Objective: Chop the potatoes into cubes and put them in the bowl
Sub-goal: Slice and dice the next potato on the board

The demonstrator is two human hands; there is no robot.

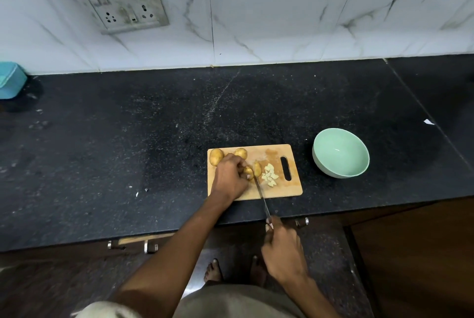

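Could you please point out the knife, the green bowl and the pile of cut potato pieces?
knife (261, 195): head view, mid-blade.
green bowl (323, 165): head view, outer wall.
cut potato pieces (269, 176): head view, pile centre.

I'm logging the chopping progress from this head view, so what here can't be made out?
- The potato being cut: mostly covered by the left hand.
- The knife handle: hidden inside the right hand.
- The cut pieces: too small to count or judge as cubes.
- The blue container: cut off by the left edge.

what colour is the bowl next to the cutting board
Pale mint green, inside and out: the bowl shows clearly in the head view.
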